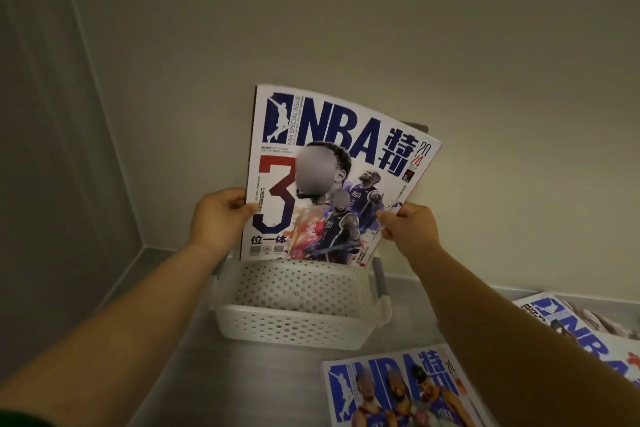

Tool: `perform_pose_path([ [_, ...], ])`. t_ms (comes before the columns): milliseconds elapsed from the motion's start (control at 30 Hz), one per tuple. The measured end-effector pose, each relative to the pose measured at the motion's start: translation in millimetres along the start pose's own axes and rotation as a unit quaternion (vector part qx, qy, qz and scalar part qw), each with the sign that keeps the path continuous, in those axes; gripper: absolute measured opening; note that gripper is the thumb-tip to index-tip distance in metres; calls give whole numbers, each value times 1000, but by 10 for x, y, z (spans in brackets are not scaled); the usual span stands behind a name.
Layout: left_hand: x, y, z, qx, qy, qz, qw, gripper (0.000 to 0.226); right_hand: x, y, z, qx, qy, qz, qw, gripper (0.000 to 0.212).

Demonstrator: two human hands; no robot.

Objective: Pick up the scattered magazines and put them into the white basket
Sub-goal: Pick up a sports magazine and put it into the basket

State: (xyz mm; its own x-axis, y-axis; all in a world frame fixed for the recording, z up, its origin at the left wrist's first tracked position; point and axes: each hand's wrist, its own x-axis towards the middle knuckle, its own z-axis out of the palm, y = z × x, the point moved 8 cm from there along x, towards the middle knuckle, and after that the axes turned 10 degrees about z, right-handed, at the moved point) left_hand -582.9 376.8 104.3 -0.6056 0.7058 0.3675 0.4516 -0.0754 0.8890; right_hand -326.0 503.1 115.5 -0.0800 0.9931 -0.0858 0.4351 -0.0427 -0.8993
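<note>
Forearms reaching forward from both bottom corners. Steel table below, wall close behind. White basket at table's back, perforated, seemingly empty. Held magazine upright over basket, lower edge at far rim. Two more magazines at right: one flat, another partly hidden by arm. Left hand closed on left edge; right hand pinching right edge. Judged light, glossy, slippery; top right corner bowing back, so floppy. Best gripped at both side edges.
</note>
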Motion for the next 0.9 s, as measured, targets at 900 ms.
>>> perform_pose_path([
  [900, 128, -292, 35, 70, 77, -31, 994, 28, -173, -82, 348, 71, -43, -91, 992, 47],
])
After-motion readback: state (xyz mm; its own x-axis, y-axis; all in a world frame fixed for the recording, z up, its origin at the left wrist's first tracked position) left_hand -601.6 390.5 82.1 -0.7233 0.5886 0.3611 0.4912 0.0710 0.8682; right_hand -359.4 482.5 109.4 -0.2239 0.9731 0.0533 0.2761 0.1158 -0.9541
